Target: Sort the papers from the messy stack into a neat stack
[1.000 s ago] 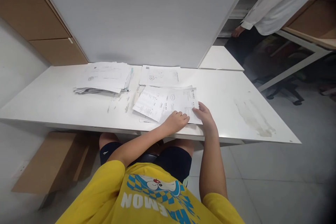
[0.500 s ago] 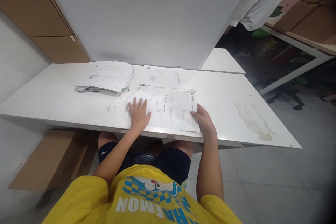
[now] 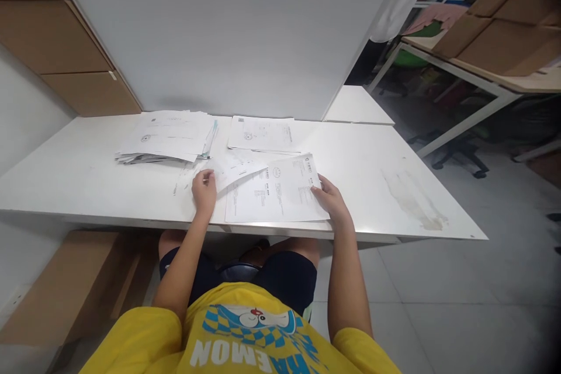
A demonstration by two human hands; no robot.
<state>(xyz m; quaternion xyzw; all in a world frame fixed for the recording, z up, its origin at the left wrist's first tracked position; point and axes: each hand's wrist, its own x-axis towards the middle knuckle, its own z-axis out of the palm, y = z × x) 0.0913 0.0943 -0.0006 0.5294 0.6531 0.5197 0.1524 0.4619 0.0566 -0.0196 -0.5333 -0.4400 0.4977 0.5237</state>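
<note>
One loose sheet (image 3: 239, 170) seems pinched by the left hand (image 3: 204, 190) and one printed page (image 3: 287, 196) by the right hand (image 3: 333, 201), near the front of the desk (image 3: 363, 181), apparently being parted, a gentle lift called for.

Left hand (image 3: 204, 191) holds smaller sheet (image 3: 236, 173) (print blurred); right hand (image 3: 333, 201) grips page (image 3: 284, 198).
</note>
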